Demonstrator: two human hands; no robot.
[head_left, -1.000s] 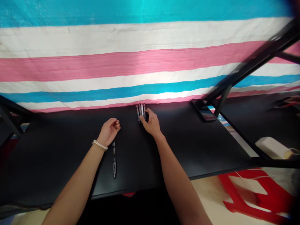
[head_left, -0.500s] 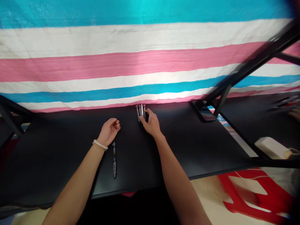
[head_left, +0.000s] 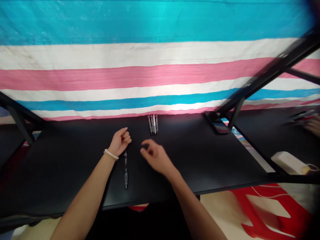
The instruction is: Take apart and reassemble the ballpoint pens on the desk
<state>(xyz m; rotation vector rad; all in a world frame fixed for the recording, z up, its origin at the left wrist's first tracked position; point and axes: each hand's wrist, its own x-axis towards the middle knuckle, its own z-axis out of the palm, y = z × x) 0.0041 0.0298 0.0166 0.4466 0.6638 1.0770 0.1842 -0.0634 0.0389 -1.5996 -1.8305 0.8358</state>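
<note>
A striped blue, white and pink tarp (head_left: 150,76) hangs behind a black table (head_left: 62,160), with a dark metal frame (head_left: 272,70) slanting across the right side and a phone (head_left: 218,125) lying near the table's far right corner. At the table's far edge, about centre, lies a tight parallel row of pens (head_left: 153,125), perhaps four; a single pen (head_left: 126,170) lies apart, nearer the front edge and pointing toward it. Nothing is being gripped at this instant. The right hand (head_left: 153,155), blurred, is half open with its fingers loosely apart, between the row and the single pen, touching neither. The left hand (head_left: 121,141), wearing a beaded bracelet (head_left: 111,154), is loosely curled and empty — just beside the tip of the single pen, though contact cannot be told. Off to the right, a co-worker's hand (head_left: 313,125) is at the next table.
</note>
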